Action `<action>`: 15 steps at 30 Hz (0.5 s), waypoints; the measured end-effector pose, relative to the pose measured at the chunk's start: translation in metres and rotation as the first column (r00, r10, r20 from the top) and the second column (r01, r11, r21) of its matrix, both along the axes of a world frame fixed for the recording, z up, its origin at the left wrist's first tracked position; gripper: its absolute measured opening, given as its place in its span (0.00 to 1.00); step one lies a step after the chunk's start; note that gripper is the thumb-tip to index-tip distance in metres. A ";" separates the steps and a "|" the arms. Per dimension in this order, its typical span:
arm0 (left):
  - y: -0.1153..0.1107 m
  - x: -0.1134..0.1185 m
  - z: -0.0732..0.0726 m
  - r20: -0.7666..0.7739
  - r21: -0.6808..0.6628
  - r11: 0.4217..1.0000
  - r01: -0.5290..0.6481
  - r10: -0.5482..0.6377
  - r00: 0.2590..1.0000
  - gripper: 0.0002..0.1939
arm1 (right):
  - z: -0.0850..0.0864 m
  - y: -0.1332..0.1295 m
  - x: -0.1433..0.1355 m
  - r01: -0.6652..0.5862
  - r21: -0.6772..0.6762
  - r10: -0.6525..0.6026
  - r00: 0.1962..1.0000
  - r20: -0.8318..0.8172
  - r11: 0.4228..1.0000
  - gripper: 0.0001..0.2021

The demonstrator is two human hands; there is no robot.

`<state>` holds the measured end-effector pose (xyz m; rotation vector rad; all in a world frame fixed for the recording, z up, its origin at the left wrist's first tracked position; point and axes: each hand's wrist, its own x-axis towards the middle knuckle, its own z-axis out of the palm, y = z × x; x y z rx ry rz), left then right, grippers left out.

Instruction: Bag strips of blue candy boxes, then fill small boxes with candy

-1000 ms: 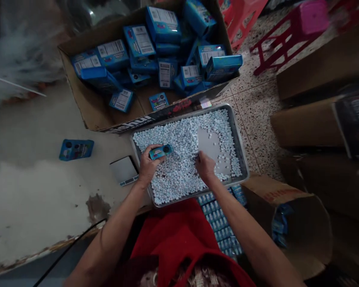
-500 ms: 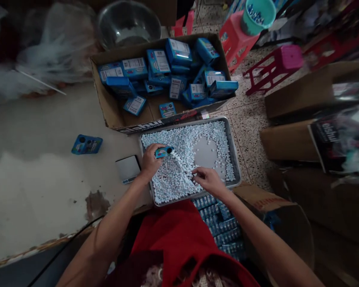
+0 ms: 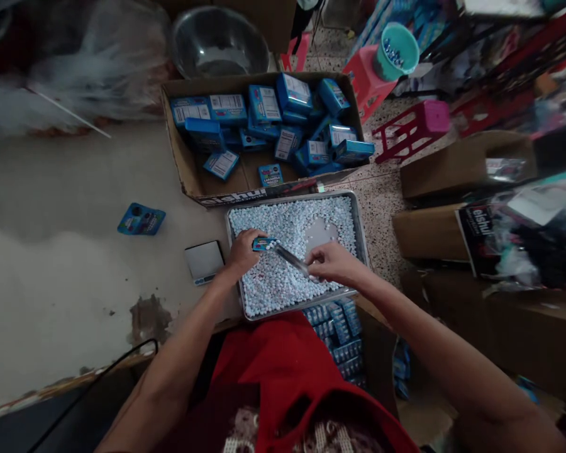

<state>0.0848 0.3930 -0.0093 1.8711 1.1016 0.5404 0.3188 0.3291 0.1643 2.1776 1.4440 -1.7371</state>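
Observation:
My left hand (image 3: 243, 253) is closed around a small blue candy box (image 3: 263, 243) over the left half of a metal tray (image 3: 364, 245). Small round white and pale blue candies (image 3: 283, 286) cover most of the tray's bottom. My right hand (image 3: 329, 262), fingers pinched, grips a narrow metal scoop (image 3: 291, 258). The scoop's far end reaches the opening of the candy box, where a few white candies show. How full the box is inside, I cannot tell.
A cardboard carton (image 3: 193, 179) of blue boxes stands behind the tray. To the left lie a small scale (image 3: 204, 261) and a flat blue package (image 3: 141, 219). Beyond are a steel bowl (image 3: 219, 44), a pink stool (image 3: 434, 117) and a teal bucket (image 3: 408, 50). More cartons (image 3: 424, 236) stand at right.
The scoop, earlier heaped with candies, now shows mostly bare metal, its end at the box's opening. The view has shifted slightly.

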 end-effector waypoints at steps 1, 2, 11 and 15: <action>-0.001 -0.004 0.001 -0.006 -0.004 1.000 -0.021 0.021 1.000 0.21 | 0.001 -0.005 0.003 -0.031 0.019 0.031 0.999 0.018 0.999 0.07; -0.001 -0.009 0.002 -0.014 -0.010 0.998 -0.055 0.055 0.998 0.20 | -0.001 -0.013 0.007 -0.060 0.044 0.058 0.997 0.050 0.997 0.08; 0.004 -0.107 0.016 0.093 -0.174 0.808 -0.563 0.582 0.808 0.21 | -0.130 -0.137 0.064 0.083 0.173 -0.167 0.818 0.550 0.981 0.12; 0.035 -0.133 -0.013 0.127 -0.237 0.658 -0.715 0.751 0.648 0.26 | -0.172 -0.152 0.069 0.104 0.249 -0.231 0.794 0.563 0.963 0.13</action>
